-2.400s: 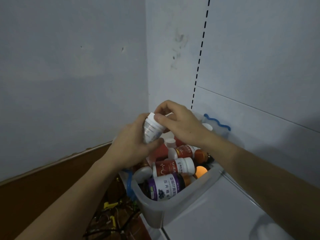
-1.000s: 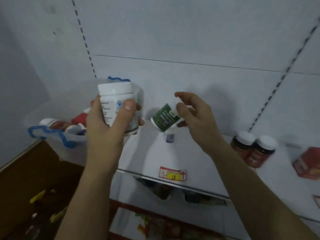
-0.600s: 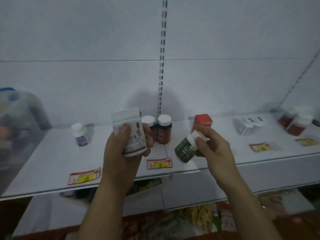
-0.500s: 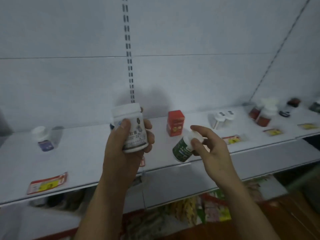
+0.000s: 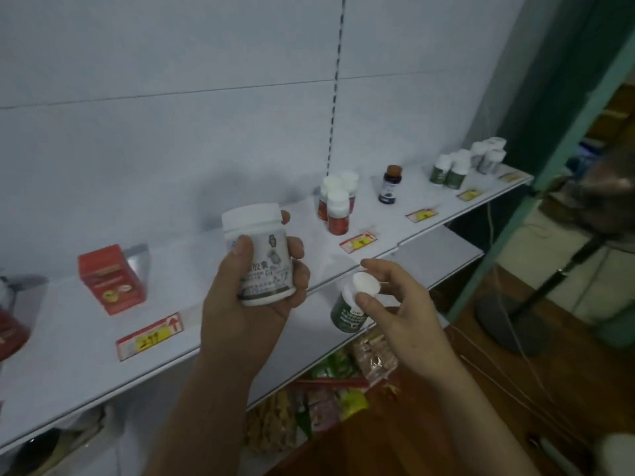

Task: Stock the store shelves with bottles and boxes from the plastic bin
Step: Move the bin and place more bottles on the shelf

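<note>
Looking down from the head view, a large white bottle point(image 5: 260, 257) is seen gripped upright in the left hand point(image 5: 247, 297), with the thumb laid across its label and the fingers curled round its far side. A smaller green bottle point(image 5: 348, 309) with a white cap is pinched at its neck by the thumb and fingers of the right hand point(image 5: 400, 307); it is tilted, its cap turned up towards the camera. Both bottles are held in front of the white shelf point(image 5: 86, 355), off its surface. On the shelf a red box point(image 5: 110, 280) is stood to the left. Further right, a cluster of red-labelled bottles point(image 5: 336, 204) with white caps is set, then a single dark bottle point(image 5: 390, 185) with a brown cap, then a group of green-labelled bottles point(image 5: 450, 170), and white bottles point(image 5: 488, 156) at the far end. Price tags point(image 5: 149, 336) are fixed along the shelf's front edge. Packets of snacks point(image 5: 330, 393) are seen on a lower level. The plastic bin is out of view.
</note>
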Motion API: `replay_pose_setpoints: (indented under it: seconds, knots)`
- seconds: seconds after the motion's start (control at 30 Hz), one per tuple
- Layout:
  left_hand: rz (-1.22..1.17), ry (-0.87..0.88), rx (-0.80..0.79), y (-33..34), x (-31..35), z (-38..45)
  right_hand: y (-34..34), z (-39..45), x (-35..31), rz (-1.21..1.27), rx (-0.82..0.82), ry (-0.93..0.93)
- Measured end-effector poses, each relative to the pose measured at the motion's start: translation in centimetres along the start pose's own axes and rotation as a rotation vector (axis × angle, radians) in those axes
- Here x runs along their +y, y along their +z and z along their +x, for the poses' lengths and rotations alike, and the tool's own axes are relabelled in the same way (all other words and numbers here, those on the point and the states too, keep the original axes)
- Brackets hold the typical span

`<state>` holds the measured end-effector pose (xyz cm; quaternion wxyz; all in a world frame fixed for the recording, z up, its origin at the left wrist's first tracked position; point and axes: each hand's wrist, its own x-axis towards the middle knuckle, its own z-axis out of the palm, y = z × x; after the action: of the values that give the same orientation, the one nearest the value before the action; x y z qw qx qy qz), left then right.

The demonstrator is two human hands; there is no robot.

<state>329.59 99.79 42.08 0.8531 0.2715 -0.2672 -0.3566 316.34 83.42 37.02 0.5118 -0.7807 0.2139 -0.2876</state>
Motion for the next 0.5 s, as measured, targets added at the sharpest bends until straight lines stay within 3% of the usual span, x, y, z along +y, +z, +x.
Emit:
replay_pose_setpoints:
  seconds: [0.5]
  knots:
    - [-0.100, -0.238, -0.236, 5.3, -14.0, 22.5, -14.8, 12.6, 8.3, -0.096, 0.313, 0.086]
